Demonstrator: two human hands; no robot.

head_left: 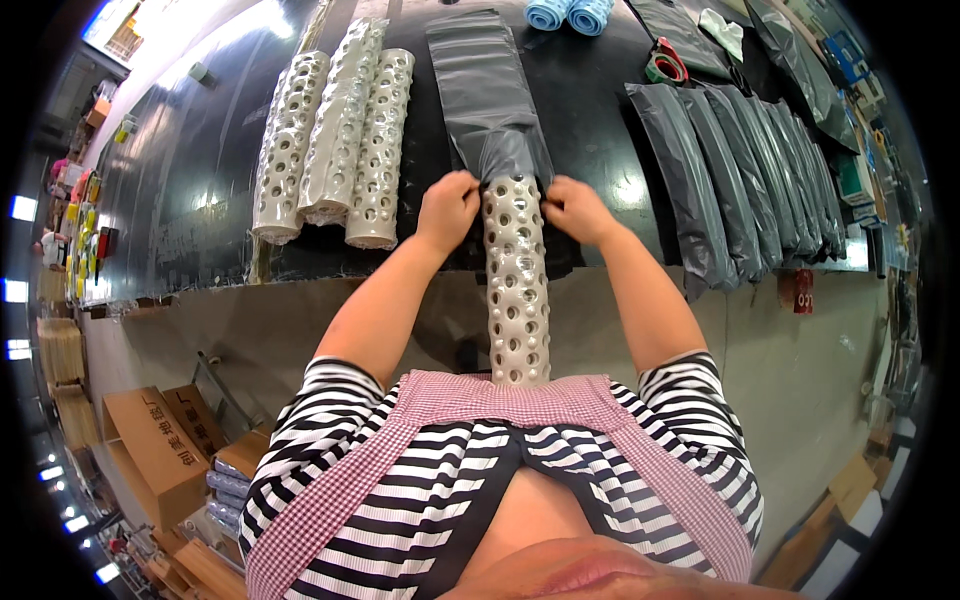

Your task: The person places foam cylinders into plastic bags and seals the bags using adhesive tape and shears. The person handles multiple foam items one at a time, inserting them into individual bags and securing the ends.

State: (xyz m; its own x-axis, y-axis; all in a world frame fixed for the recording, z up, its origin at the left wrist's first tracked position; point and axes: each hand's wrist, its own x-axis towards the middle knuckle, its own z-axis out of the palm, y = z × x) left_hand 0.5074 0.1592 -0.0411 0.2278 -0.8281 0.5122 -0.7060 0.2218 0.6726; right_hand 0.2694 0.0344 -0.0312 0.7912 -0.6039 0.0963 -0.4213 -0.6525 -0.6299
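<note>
A beige rolled mat with round holes (pixel 516 285) points away from me, its near end against my apron. Its far end sits inside the mouth of a grey plastic bag (pixel 480 80) that lies flat on the black table. My left hand (pixel 448 208) is closed on the left edge of the bag's mouth. On the opposite edge, my right hand (pixel 580 208) is closed on the plastic too. Both hands are level with each other, one on each side of the roll.
Three wrapped beige rolls (pixel 335 140) lie on the black table (pixel 180 180) at left. Several filled grey bags (pixel 735 185) line the right, with a tape roll (pixel 665 64) beyond them. Two blue rolls (pixel 568 14) sit at the far edge. A cardboard box (pixel 150 445) stands on the floor.
</note>
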